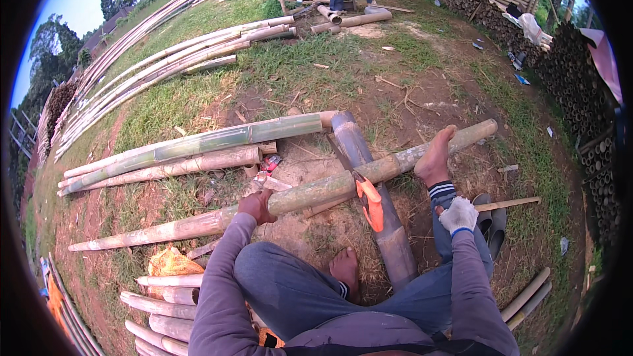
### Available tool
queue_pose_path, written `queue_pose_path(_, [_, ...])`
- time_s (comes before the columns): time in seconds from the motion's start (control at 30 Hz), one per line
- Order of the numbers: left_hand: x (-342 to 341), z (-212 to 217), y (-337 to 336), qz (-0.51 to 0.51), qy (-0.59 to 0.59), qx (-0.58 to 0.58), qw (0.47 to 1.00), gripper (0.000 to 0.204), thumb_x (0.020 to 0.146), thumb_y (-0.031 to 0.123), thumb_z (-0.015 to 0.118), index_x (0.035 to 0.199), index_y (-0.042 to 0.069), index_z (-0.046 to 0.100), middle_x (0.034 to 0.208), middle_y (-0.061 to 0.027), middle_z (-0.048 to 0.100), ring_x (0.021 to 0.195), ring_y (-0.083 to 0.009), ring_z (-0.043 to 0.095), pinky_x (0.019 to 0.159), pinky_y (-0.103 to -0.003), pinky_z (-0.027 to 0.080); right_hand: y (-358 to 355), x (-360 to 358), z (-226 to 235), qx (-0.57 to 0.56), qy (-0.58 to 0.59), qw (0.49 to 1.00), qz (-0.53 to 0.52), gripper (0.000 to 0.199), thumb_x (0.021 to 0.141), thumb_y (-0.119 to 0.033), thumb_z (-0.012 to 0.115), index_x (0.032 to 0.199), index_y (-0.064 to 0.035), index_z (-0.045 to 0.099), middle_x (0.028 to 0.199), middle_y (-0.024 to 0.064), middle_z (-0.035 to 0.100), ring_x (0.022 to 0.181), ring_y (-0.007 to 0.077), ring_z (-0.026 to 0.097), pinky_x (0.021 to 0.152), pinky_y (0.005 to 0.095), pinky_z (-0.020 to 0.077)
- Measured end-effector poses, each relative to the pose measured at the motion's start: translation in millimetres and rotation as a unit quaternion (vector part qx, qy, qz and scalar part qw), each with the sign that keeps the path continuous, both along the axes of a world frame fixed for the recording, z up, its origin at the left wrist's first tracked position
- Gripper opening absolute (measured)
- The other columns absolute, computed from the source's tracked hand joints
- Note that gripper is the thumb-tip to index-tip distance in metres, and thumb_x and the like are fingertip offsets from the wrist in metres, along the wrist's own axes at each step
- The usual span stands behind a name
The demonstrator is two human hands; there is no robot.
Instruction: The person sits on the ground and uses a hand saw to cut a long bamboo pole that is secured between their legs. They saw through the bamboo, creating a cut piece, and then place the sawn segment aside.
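Bare earth and grass underfoot; left hand (pixel 257 206) clenched on a long bamboo pole (pixel 316 191) lying across a thicker log (pixel 369 191), foot pinning it; gloved right hand (pixel 458 214) closed, empty; orange-handled saw (pixel 370 204) rests in the cut; pole looks stiff, heavy, smooth, best held near the cut.

Support surface: bare ground (pixel 409 86) of dirt and patchy grass. Lying directly on it: long bamboo poles (pixel 198 148), a short thick bamboo section (pixel 369 191), scattered chips, and dark sandals (pixel 493 224).
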State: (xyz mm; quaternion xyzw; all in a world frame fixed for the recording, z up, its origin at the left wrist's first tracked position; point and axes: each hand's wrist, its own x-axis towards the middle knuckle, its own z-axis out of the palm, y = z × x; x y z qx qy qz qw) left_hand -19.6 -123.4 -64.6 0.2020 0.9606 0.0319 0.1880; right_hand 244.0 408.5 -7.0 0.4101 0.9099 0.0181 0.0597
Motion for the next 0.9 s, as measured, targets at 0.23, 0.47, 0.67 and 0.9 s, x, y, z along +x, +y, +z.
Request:
queue_pose_path(0.23, [-8, -3, 0, -0.003, -0.001, 0.006, 1.0, 0.089, 0.068, 0.051, 0.093, 0.146, 0.028, 0.058, 0.13, -0.0148, 0.075, 0.117, -0.039, 0.074, 0.1, -0.053, 0.058, 0, -5, 2, -0.004, -0.004, 1.0, -0.004, 0.071, 0.083, -0.06, 0.083, 0.124, -0.0033, 0.075, 0.124, 0.0193, 0.076, 0.119, 0.0349, 0.073, 0.101, 0.0477, 0.0576])
queue_pose_path(0.47, [-5, 2, 4, 0.002, 0.007, 0.011, 1.0, 0.09, 0.064, 0.047, 0.096, 0.142, 0.022, 0.058, 0.124, -0.0141, 0.076, 0.114, -0.0377, 0.074, 0.097, -0.05, 0.058, -1, -4, 3, -0.002, 0.005, 1.0, -0.006, 0.066, 0.081, -0.058, 0.084, 0.119, -0.0041, 0.077, 0.121, 0.0186, 0.077, 0.117, 0.0347, 0.074, 0.1, 0.0472, 0.0579])
queue_pose_path(0.67, [-4, 5, 4, -0.002, 0.012, 0.006, 1.0, 0.092, 0.065, 0.048, 0.096, 0.144, 0.021, 0.058, 0.128, -0.0144, 0.075, 0.115, -0.0371, 0.074, 0.098, -0.049, 0.058, 1, -4, -2, 0.005, 0.018, 1.0, -0.002, 0.065, 0.081, -0.057, 0.084, 0.118, -0.0041, 0.077, 0.121, 0.0185, 0.077, 0.116, 0.0346, 0.074, 0.099, 0.0473, 0.0583])
queue_pose_path(0.9, [-5, 4, 3, -0.007, 0.013, -0.005, 1.0, 0.093, 0.065, 0.05, 0.095, 0.145, 0.02, 0.057, 0.129, -0.0147, 0.075, 0.116, -0.037, 0.074, 0.099, -0.048, 0.058, 4, -3, -7, 0.011, 0.033, 0.999, 0.009, 0.067, 0.079, -0.056, 0.086, 0.119, -0.0028, 0.077, 0.121, 0.0193, 0.077, 0.115, 0.0354, 0.074, 0.098, 0.048, 0.059])
